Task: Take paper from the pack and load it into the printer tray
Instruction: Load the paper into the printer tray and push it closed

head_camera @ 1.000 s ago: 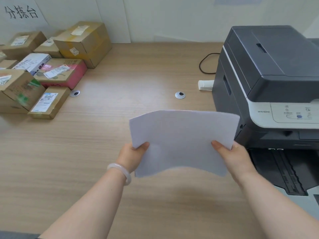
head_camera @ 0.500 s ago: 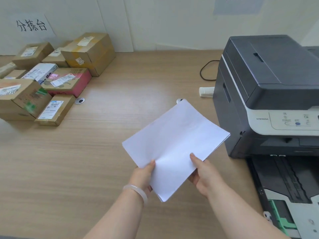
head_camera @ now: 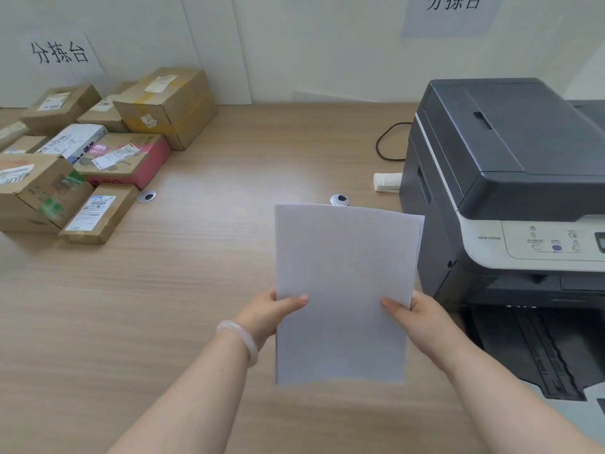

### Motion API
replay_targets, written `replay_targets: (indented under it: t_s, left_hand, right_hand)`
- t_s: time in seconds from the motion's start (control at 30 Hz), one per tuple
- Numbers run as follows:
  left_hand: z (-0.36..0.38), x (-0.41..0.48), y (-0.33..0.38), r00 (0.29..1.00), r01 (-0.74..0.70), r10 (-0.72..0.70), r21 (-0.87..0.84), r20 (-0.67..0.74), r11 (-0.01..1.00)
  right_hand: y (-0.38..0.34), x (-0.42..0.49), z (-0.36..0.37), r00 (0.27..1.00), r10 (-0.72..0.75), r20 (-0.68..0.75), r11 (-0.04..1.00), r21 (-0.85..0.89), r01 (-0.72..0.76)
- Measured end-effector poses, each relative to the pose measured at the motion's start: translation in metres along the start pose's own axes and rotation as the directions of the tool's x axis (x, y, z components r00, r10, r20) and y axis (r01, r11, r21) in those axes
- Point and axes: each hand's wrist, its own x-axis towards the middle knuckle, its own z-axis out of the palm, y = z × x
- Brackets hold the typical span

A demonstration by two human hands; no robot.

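Note:
A thin stack of white paper [head_camera: 343, 283] is held upright over the wooden desk, long side vertical, just left of the printer. My left hand [head_camera: 268, 311] grips its left edge and my right hand [head_camera: 417, 317] grips its right edge, thumbs on the front. The dark grey printer [head_camera: 510, 178] stands at the right. Its paper tray [head_camera: 537, 352] is pulled out at the lower right, dark inside. No paper pack is in view.
Several cardboard parcels [head_camera: 98, 152] crowd the desk's far left. Two round metal cable grommets [head_camera: 339, 199] sit in the desktop. A white plug block [head_camera: 388, 182] and a black cable [head_camera: 386, 142] lie behind the printer's left side. Wall signs hang above.
The paper stack has turned from a slanted diagonal to upright portrait, and both hands have shifted to its two side edges. The view has tilted up a little.

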Motion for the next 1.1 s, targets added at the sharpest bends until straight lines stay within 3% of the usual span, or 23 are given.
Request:
replay_targets:
  t_s: [0.17, 0.33, 0.47, 0.7, 0.9, 1.0, 1.1]
  left_hand:
    - [0.031, 0.01, -0.001, 0.956, -0.222, 0.205, -0.063, -0.208, 0.973]
    - [0.05, 0.012, -0.023, 0.939, -0.162, 0.165, 0.035, -0.302, 0.986]
    - [0.051, 0.012, -0.014, 0.916, -0.169, 0.185, 0.077, -0.355, 0.983]
    - [0.049, -0.015, -0.017, 0.966, -0.034, 0.009, -0.094, -0.259, 0.995]
    - [0.057, -0.047, -0.047, 0.967, 0.067, -0.102, -0.154, -0.232, 0.986]
    - [0.064, -0.063, -0.065, 0.974, 0.043, -0.068, -0.119, -0.217, 0.992]
    - [0.078, -0.073, -0.079, 0.93, -0.022, 0.032, 0.033, -0.365, 0.999]
  right_hand:
    - [-0.004, -0.002, -0.001, 0.991, -0.109, -0.08, 0.993, -0.041, 0.106]
    - [0.01, 0.006, 0.005, 0.99, -0.115, -0.083, 0.993, -0.017, 0.114]
    - [0.001, 0.009, -0.001, 0.985, -0.148, -0.092, 0.985, -0.098, 0.139]
    - [0.005, 0.005, -0.025, 0.995, -0.024, -0.093, 0.997, -0.077, 0.017]
    - [0.029, -0.031, -0.022, 0.977, 0.019, -0.212, 0.988, -0.146, -0.051]
    - [0.043, -0.055, -0.025, 0.965, 0.033, -0.261, 0.984, -0.162, -0.077]
    - [0.063, -0.083, -0.029, 0.944, 0.067, -0.323, 0.983, -0.14, -0.118]
